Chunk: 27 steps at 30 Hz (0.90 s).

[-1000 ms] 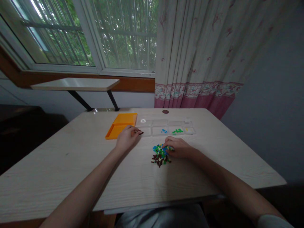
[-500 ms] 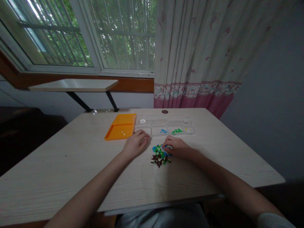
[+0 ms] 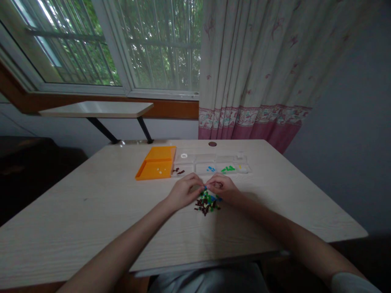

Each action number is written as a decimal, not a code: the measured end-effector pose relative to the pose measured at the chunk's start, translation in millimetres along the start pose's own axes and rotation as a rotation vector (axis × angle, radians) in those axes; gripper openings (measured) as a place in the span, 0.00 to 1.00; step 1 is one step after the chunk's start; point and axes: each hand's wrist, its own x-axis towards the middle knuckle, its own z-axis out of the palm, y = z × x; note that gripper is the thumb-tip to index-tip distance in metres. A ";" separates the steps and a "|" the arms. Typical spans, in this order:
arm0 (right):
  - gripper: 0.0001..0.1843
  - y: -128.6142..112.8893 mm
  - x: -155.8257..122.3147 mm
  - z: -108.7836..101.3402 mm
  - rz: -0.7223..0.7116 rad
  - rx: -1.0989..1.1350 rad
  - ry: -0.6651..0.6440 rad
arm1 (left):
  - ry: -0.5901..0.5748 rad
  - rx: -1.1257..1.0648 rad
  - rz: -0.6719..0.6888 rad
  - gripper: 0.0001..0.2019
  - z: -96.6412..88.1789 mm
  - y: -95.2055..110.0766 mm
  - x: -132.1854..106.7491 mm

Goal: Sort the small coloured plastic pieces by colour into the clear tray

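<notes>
at a pale bench point(image 3: 91, 228) beneath a barred window point(image 3: 161, 44), the left hand point(image 3: 203, 188) and right hand point(image 3: 208, 186) meet fingertip to fingertip at a small blue piece point(image 3: 205, 187); from here i cannot tell which hand is closed on it. they sit over the far edge of a mixed pile point(image 3: 207, 203), close to the body, likely so that both reach it easily. beyond it, a clear tray point(image 3: 205, 156) holds brown pieces point(image 3: 180, 171), blue pieces point(image 3: 210, 168), green pieces point(image 3: 227, 169) and a yellow bit point(image 3: 240, 166), its walls seemingly keeping colours apart. pale bits point(image 3: 160, 171) lie in the near compartment of the orange tray point(image 3: 160, 153) at left, perhaps there because they show up well.
</notes>
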 end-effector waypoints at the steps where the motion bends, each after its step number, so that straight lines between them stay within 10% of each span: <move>1: 0.09 -0.4 0.1 0.1 0.001 -0.005 0.011 | 0.017 -0.026 -0.014 0.07 0.6 -0.5 0.6; 27: 0.10 9.3 -6.0 -5.9 -0.314 -0.320 0.074 | -0.060 -0.227 -0.140 0.09 -1.3 -2.6 2.1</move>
